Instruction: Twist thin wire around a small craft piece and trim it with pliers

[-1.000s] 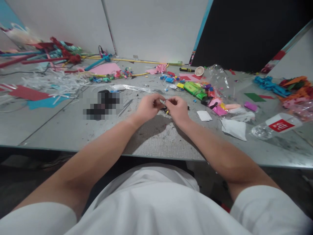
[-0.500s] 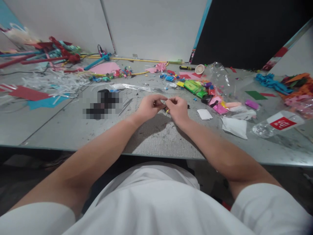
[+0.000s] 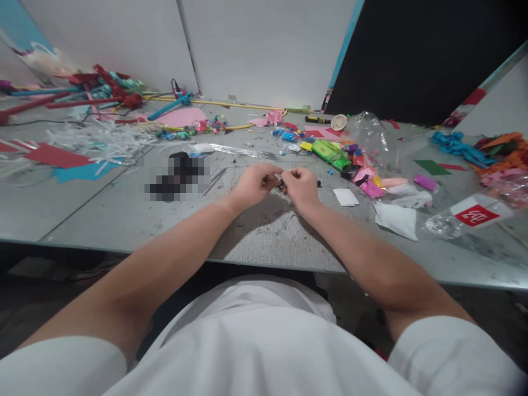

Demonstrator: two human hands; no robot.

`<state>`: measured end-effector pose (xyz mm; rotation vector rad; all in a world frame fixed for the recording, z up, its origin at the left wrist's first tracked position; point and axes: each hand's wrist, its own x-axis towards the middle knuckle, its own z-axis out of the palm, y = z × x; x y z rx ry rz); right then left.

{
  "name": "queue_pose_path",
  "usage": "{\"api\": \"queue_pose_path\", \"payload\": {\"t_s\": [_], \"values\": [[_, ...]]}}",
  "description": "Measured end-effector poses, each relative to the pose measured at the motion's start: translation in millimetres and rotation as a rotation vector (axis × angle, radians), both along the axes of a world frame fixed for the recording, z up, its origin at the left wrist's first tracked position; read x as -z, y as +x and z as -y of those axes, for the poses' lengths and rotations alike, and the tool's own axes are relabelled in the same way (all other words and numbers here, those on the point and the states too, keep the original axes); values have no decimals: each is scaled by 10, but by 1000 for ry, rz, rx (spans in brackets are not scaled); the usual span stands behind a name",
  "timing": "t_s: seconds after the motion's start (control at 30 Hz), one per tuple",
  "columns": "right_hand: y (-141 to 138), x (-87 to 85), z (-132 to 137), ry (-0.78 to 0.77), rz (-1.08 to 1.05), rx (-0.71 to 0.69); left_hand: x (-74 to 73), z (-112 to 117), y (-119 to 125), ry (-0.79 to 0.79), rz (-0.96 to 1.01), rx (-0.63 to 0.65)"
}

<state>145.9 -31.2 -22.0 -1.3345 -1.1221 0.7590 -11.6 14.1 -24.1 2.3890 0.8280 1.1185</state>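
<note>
My left hand (image 3: 256,183) and my right hand (image 3: 301,188) meet over the middle of the grey table (image 3: 284,236). Thumbs and fingers of both are pinched together around something small and dark between the fingertips; its kind cannot be made out. A bit of a black thing (image 3: 318,183) shows just past my right hand, on the tabletop. Beside that hand to the right lies a folded white paper (image 3: 346,197). To the left of my left hand are thin sticks or strips (image 3: 213,181) and a blurred-out dark object (image 3: 177,177).
Colourful clay packets (image 3: 330,153) spread to the right of my hands. A clear plastic bottle (image 3: 474,214) lies at the right, near a white packet (image 3: 396,220). Shredded white paper (image 3: 99,137) and red paper (image 3: 58,155) cover the left. A wall panel (image 3: 268,49) stands behind.
The view has shifted slightly. Both hands stay pinched together at the same place; a yellow bit seen under the right fingers earlier no longer shows.
</note>
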Motion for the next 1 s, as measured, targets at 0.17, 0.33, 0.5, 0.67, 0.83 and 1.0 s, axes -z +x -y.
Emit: {"api": "queue_pose_path", "payload": {"t_s": [0.17, 0.33, 0.5, 0.67, 0.83, 1.0], "values": [[12, 11, -40, 7, 0, -17, 31, -22, 16, -10, 27, 19], [40, 34, -76, 37, 33, -42, 31, -63, 4, -69, 44, -11], [60, 87, -128, 89, -28, -85, -6, -66, -13, -66, 50, -56], [104, 132, -165, 167, 48, -139, -55, -28, -16, -35, 41, -81], [153, 107, -194, 159, 30, -170, -88, -11, -25, -24, 44, -72], [173, 65, -234, 86, -28, -232, -106, -31, -31, -9, 67, -92]]}}
